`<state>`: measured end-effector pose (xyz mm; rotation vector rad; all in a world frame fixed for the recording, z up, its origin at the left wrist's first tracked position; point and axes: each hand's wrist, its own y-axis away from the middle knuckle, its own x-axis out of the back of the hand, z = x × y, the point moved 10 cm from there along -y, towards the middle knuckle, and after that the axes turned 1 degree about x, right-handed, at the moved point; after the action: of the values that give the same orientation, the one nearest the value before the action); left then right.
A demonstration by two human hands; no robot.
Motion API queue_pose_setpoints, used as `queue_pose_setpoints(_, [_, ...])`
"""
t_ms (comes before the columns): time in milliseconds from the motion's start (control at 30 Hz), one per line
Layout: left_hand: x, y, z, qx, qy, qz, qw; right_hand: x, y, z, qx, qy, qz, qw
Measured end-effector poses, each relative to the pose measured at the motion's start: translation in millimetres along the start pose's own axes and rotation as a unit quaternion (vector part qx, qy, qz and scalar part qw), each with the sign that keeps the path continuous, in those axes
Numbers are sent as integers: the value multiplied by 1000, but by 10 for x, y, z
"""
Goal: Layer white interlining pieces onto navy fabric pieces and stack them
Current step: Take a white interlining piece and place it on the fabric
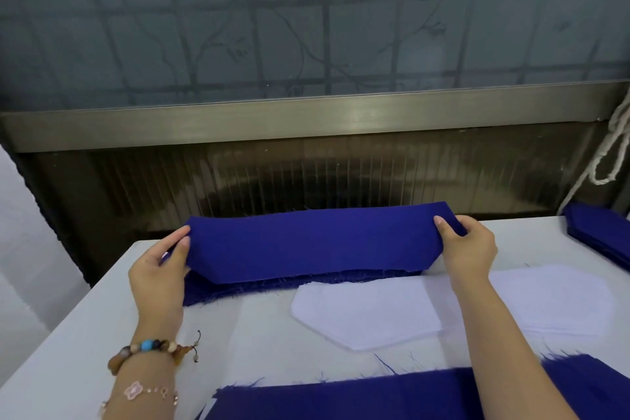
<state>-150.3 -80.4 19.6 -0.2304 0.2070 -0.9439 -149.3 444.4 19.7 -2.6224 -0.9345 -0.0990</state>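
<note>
As left grip [160,269] and right grip [467,249] pinch its ends, the navy piece [313,242] parallels the surface's [102,317] far edge. Interlining [364,314] lies nearer, rightward.

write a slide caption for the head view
Left hand and right hand hold a navy piece over the navy stack, white interlining beside.

Interlining pieces [368,312] lie between far fabric stack [238,290] and near fabric [375,395].

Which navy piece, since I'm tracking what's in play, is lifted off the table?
The long navy piece at the far side, pinched at its ends by the left hand and right hand; the other navy pieces lie flat.
</note>
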Motion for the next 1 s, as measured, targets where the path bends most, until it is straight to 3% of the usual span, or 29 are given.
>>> queue_pose_setpoints(300, [-166, 114, -20, 36, -37, -47, 998, 81, 50, 113, -38, -7, 19, 999])
queue_pose_setpoints(533, [-189, 159, 140, 45, -73, -48, 995, 392, 21, 1, -6, 15, -31, 999])
queue_pose_setpoints(1000, [-17, 1059, 333, 79, -28, -54, 995, 1262, 296, 182, -10, 113, -97, 989])
